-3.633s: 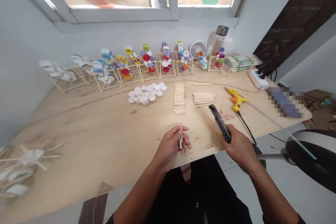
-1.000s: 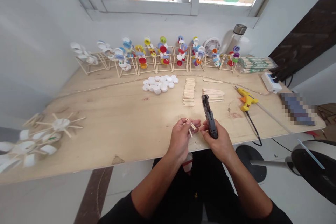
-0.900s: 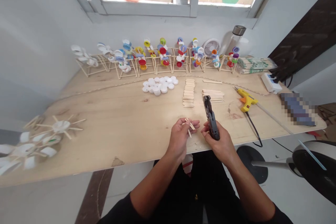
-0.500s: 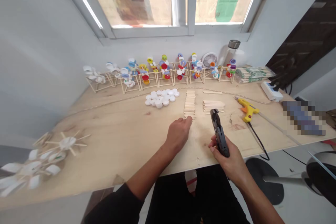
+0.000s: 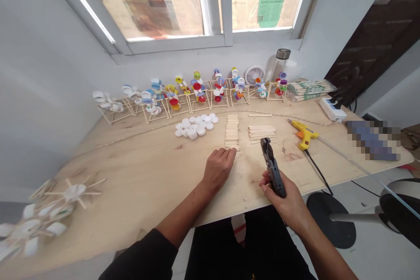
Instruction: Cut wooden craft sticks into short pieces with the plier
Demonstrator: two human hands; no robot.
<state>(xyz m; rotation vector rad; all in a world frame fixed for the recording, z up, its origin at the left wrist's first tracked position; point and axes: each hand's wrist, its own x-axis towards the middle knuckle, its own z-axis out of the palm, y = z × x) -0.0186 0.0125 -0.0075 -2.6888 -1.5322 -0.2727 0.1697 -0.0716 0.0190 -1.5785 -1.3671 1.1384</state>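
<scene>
My left hand [image 5: 219,166] is closed, palm down, at the near end of a column of short wooden sticks [image 5: 232,131]. A thin wooden stick [image 5: 238,157] pokes out from its fingertips; the fingers hide the rest of it. My right hand [image 5: 288,199] grips dark pliers [image 5: 273,168] by the handles, with the jaws pointing up and away from me. Beyond the pliers lies a second pile of longer wooden sticks [image 5: 261,132]. Left of the columned sticks is a cluster of white bottle caps [image 5: 197,125].
A yellow glue gun [image 5: 305,134] with its cord lies on the right, near a white power strip [image 5: 332,109]. Stick frames with coloured caps [image 5: 198,92] line the back, beside a small fan [image 5: 254,76] and a bottle [image 5: 281,63]. Spoked wheels [image 5: 75,193] rest at left.
The view has shifted a little to the right. My left hand has drawn slightly back from the stick column, and a stick now shows at its fingertips. The right hand still holds the pliers.
</scene>
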